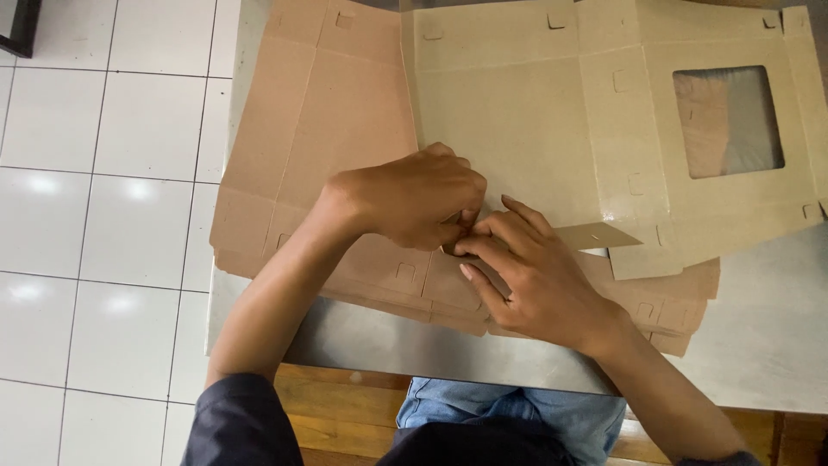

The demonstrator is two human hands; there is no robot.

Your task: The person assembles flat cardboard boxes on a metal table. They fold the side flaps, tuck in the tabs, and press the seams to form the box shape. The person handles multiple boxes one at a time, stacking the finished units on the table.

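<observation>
A flat brown cardboard box blank (517, 112) with a clear window (729, 121) lies on top of a stack of similar blanks (328, 129). My left hand (405, 198) curls over the near edge of the top blank, fingers closed on a small corner flap. My right hand (526, 276) meets it from the right, fingertips pinching the same flap at the fold. A short tab (599, 235) sticks out just right of my right hand.
The blanks rest on a grey metal table (759, 328) whose near edge runs above a wooden seat (345, 414). White floor tiles (112, 216) fill the left side. My jeans (517, 414) show below the table.
</observation>
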